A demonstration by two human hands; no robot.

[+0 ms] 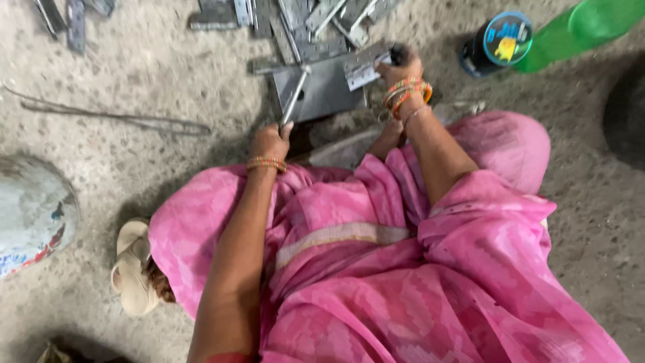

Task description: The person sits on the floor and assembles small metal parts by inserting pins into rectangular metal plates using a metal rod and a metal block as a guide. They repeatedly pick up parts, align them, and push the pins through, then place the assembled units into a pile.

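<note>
I sit on a concrete floor in a pink garment. My left hand (pixel 270 140) is closed around the lower end of a thin metal rod (pixel 294 95) that slants up onto a flat grey steel block (pixel 329 91). My right hand (pixel 402 69), with bangles at the wrist, grips a dark handle at the block's right edge and rests on a small metal plate (pixel 363 69) lying on the block.
A heap of metal strips and hinge plates (pixel 302 20) lies beyond the block. A dark round tin (pixel 500 40) and a green plastic bottle (pixel 584 27) sit at top right. A painted drum (pixel 30 212) stands at left, bent wire (pixel 114 117) on the floor, a sandal (pixel 134 269) by my knee.
</note>
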